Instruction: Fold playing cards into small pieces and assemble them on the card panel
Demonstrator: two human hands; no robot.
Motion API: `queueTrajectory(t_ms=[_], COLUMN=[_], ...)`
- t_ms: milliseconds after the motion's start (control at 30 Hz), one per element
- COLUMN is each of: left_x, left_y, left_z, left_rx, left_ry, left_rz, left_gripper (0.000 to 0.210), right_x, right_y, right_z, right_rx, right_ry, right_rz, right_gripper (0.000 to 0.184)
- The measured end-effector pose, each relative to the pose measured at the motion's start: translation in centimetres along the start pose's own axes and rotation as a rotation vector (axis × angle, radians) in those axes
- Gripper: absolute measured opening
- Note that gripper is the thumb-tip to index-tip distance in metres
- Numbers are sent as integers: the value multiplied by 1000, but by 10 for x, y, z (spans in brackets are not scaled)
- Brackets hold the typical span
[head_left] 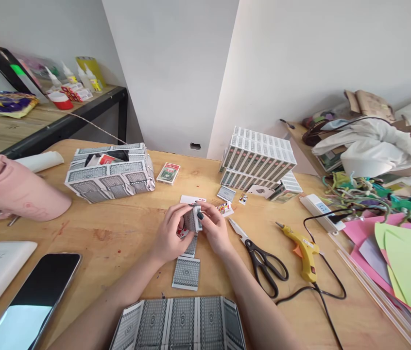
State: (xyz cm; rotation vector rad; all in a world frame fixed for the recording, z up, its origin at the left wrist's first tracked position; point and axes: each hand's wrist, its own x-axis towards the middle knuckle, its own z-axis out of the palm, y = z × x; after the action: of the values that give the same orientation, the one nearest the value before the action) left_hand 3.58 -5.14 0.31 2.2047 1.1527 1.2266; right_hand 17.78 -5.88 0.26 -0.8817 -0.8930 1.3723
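Note:
Over the middle of the table, my left hand (177, 229) and my right hand (213, 227) both grip a playing card (192, 219) that looks folded, its grey patterned back showing. My right thumb presses on its white edge strip. Below my hands lies a grey-backed card (186, 273), and another is partly covered under my fingers. Behind them are a card (193, 200) lying face up and cut card pieces (225, 209). Nearest to me stands a structure made of grey-backed cards (182, 323). Black-handled scissors (260, 257) lie right of my right hand.
A box built of cards (111, 172) and a boxed deck (168, 173) stand at the back left. Stacked card boxes (258, 158) rise at the back right. A yellow glue gun (305, 250) with its cord, a power strip (322, 212) and coloured paper (405, 267) lie right; a phone (34, 301) lies left.

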Motion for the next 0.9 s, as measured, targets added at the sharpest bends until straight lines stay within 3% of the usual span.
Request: queueTrajectory(t_ms=[467,900], left_x=[0,-2], left_y=[0,-6], left_z=[2,5], left_rx=[-64,-57], left_ry=[-22,8], left_rz=[-24,-57], left_gripper=[54,54], right_x=[0,0], right_y=[-1,-2], right_z=[-1,2], right_rx=[8,20], right_ry=[-3,-86], right_rz=[0,-5], right_gripper=[31,36])
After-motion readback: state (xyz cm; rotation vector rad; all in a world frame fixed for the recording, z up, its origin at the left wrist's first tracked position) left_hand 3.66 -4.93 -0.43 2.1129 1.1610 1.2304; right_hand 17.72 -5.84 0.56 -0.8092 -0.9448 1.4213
